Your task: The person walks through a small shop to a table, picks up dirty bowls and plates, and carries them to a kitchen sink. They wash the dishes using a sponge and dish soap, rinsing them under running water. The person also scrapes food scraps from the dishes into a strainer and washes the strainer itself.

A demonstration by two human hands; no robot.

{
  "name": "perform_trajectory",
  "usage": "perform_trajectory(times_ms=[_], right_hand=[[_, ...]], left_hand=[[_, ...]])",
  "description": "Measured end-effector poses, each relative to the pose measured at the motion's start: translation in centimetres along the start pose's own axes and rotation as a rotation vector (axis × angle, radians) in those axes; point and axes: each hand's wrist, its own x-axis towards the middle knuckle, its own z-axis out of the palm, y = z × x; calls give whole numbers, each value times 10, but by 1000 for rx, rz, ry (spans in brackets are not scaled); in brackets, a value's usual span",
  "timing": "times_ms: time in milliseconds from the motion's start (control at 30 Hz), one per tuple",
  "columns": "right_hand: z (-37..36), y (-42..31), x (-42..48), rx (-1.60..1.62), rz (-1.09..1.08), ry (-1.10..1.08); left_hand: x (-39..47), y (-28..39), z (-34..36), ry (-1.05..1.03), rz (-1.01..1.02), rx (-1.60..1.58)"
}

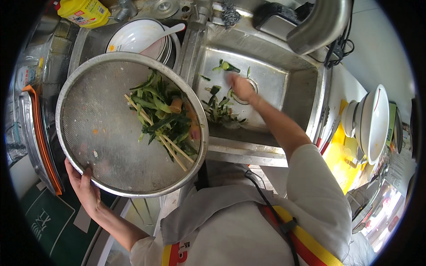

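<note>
My left hand (85,186) grips the lower left rim of a large round metal mesh strainer (100,99), which is tilted over the left basin. Green vegetable scraps (159,106) and wooden chopsticks (173,146) lie at its right side. My right hand (241,87) is blurred, above the drain of the right stainless steel basin (266,76); its fingers are hidden or unclear, so I cannot tell whether they hold anything. Close by lie a cucumber end (230,66) and a heap of green peelings (219,111) at the basin's left side.
Stacked white bowls with a spoon (133,35) stand in the left basin, below a yellow bottle (83,13). A thick metal pipe (319,26) overhangs the sink's back right. More white bowls (374,124) and red-handled tongs (327,133) lie at the right.
</note>
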Motion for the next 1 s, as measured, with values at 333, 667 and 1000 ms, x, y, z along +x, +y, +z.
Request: perform_trajectory(times_ms=[333,667,1000], right_hand=[[32,-57,41,-366,-243,-118],[45,0,-76,-422,-335,-459],[76,-49,-64,227,160,-354]], left_hand=[[-8,-5,-5,-3,-4,7],[-15,3,4,27,-14,-25],[-19,0,2,-39,-21,-22]])
